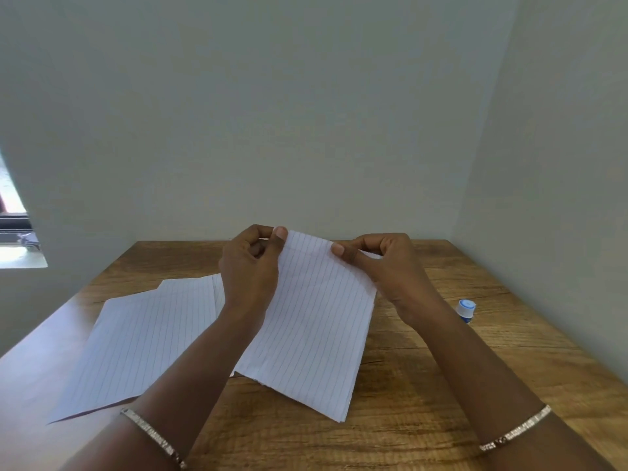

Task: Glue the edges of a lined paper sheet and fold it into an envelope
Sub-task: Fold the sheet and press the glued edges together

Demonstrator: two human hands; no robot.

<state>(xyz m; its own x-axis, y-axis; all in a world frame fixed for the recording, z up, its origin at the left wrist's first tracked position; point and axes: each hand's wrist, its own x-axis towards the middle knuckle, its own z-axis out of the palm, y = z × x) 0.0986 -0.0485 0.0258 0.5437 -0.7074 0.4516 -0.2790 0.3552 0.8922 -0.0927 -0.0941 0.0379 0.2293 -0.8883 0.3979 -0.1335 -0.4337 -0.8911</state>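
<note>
A folded white lined paper sheet [309, 321] is lifted at its far end above the wooden table [424, 385], its near edge resting low by the table. My left hand [249, 266] pinches the sheet's top left corner between thumb and fingers. My right hand [384, 263] pinches the top right corner the same way. A glue stick with a blue and white cap [466, 310] lies on the table to the right of my right forearm.
Several loose lined sheets [142, 341] lie spread flat on the left half of the table. Grey walls close in behind and to the right of the table. A window [17, 232] shows at the far left.
</note>
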